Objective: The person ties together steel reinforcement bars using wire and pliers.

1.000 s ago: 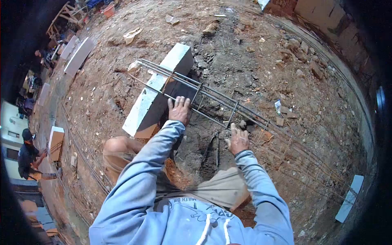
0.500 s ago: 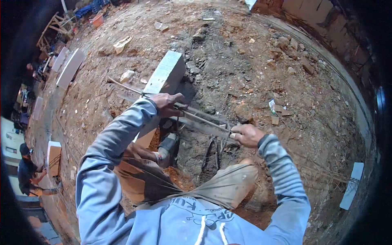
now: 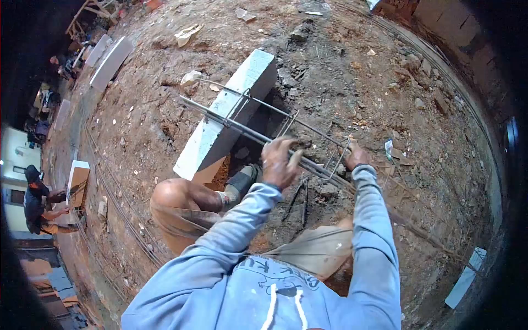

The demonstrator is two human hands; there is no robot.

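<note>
A steel rebar cage (image 3: 258, 133), made of long rods joined by bent rectangular stirrups, slants across a long white block (image 3: 225, 118) on the ground. My left hand (image 3: 280, 164) is closed over the nearer rods, just right of the block, with finger and thumb partly apart. Farther along the cage, beside a stirrup (image 3: 336, 159), my right hand (image 3: 357, 155) grips the frame; its fingertips are partly hidden. Below the cage, between my legs, lies a dark tool with two long handles (image 3: 300, 201), its head hidden.
Rough soil with stones surrounds me. More rods (image 3: 434, 237) run right to another white block (image 3: 466, 278). On the left, a person in dark clothes (image 3: 41, 201) works at a block (image 3: 78, 179). Other pale blocks (image 3: 111, 63) lie at upper left.
The cage has turned so its stirrups and separate rods show, lying across the block. My left hand has moved right, off the block's side; my right hand has shifted slightly up and right.
</note>
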